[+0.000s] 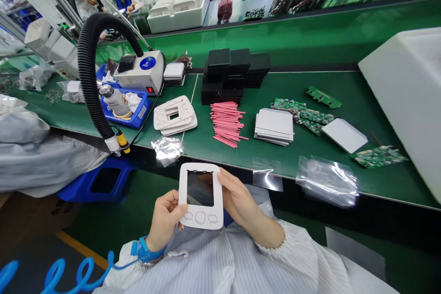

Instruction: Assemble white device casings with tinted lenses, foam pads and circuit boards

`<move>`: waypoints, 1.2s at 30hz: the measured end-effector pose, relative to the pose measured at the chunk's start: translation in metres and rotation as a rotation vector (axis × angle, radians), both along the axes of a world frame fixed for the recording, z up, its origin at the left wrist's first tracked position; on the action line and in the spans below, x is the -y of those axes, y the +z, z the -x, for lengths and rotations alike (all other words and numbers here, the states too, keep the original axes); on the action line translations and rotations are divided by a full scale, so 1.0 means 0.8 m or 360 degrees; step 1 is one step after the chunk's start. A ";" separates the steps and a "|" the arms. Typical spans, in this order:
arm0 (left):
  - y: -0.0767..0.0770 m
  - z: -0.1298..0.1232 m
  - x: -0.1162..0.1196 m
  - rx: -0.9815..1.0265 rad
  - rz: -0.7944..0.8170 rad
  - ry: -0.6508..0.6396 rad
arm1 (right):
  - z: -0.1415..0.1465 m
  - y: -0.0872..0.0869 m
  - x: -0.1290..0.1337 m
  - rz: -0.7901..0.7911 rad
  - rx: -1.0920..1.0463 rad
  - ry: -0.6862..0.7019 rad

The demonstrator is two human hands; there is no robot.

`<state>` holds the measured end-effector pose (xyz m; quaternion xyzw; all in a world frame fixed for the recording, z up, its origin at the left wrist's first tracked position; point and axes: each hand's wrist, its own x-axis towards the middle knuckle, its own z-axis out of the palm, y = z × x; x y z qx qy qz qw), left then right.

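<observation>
A white plastic faceplate with a dark rectangular window and button outlines below it is held up in front of my body. My left hand grips its lower left edge, thumb on the front. The upper right edge is held by my right hand, its fingers partly hidden behind. A blue wrist strap with a coiled cord is on my left wrist. On the bench beyond lie a stack of similar white faceplates, pink strips and a pile of white square sheets.
Black boxes are stacked at the back. Green circuit boards lie right, near a large white bin. A black hose arches over a blue tray. Clear plastic film hangs over the bench edge. A co-worker's sleeve is at left.
</observation>
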<state>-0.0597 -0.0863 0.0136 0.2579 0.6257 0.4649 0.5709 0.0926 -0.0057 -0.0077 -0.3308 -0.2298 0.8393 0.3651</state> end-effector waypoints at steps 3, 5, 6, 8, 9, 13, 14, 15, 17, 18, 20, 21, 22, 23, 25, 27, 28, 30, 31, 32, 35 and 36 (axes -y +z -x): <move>-0.001 0.001 -0.001 0.0002 0.0002 -0.0003 | 0.000 -0.002 -0.001 0.0008 -0.0026 0.0029; -0.001 0.001 -0.001 -0.0001 -0.0005 -0.0007 | 0.000 -0.002 -0.002 0.0022 0.0000 0.0043; -0.001 0.001 -0.001 -0.0007 -0.0011 -0.0009 | 0.000 -0.003 -0.003 0.0023 0.0012 0.0044; -0.001 0.001 0.000 -0.0019 -0.0020 -0.0014 | -0.001 -0.003 -0.003 0.0023 0.0024 0.0041; -0.001 0.001 0.000 -0.0023 -0.0023 -0.0016 | -0.001 -0.003 -0.003 0.0020 0.0019 0.0036; 0.000 0.002 -0.001 -0.0017 -0.0016 -0.0023 | -0.001 -0.002 -0.004 -0.0013 -0.0067 0.0055; 0.000 0.002 -0.001 -0.0014 -0.0020 -0.0025 | -0.001 -0.002 -0.004 -0.0017 -0.0081 0.0070; 0.001 0.002 -0.002 -0.0010 -0.0024 -0.0027 | -0.001 -0.002 -0.004 -0.0012 -0.0086 0.0088; 0.001 0.001 -0.002 -0.0003 -0.0030 -0.0023 | -0.002 -0.002 -0.005 0.0015 -0.0062 0.0098; 0.002 0.001 -0.002 0.0002 -0.0030 -0.0017 | -0.002 -0.004 -0.005 0.0029 -0.0045 0.0088; 0.002 0.001 -0.003 0.0014 -0.0025 -0.0005 | -0.002 -0.007 -0.005 0.0038 -0.0028 0.0047; 0.002 0.000 -0.004 0.0020 -0.0024 0.0001 | -0.002 -0.009 -0.005 0.0034 -0.0032 0.0023; 0.002 0.000 -0.004 0.0025 -0.0024 0.0005 | -0.002 -0.011 -0.005 0.0029 -0.0042 0.0002; 0.002 0.000 -0.005 0.0028 -0.0023 0.0006 | -0.002 -0.013 -0.005 0.0028 -0.0055 -0.0016; 0.002 0.000 -0.005 0.0027 -0.0020 0.0009 | -0.001 -0.015 -0.004 0.0045 -0.0081 -0.0034; 0.002 0.000 -0.005 0.0028 -0.0016 0.0005 | 0.000 -0.014 -0.004 0.0067 -0.0096 -0.0035; 0.003 0.000 -0.005 0.0031 -0.0013 0.0003 | 0.000 -0.013 -0.005 0.0076 -0.0107 -0.0027; 0.004 0.000 -0.005 0.0044 -0.0011 -0.0004 | 0.000 -0.009 -0.005 0.0086 -0.0128 -0.0005; 0.004 0.000 -0.005 0.0052 -0.0010 -0.0008 | 0.000 -0.008 -0.006 0.0089 -0.0136 0.0004; 0.005 0.000 -0.005 0.0059 -0.0010 -0.0008 | 0.001 -0.006 -0.006 0.0090 -0.0142 0.0012; 0.007 0.001 -0.006 0.0093 -0.0015 -0.0010 | 0.001 -0.003 -0.006 0.0071 -0.0149 0.0018; 0.008 0.001 -0.006 0.0106 -0.0015 -0.0010 | 0.000 -0.002 -0.006 0.0059 -0.0148 0.0017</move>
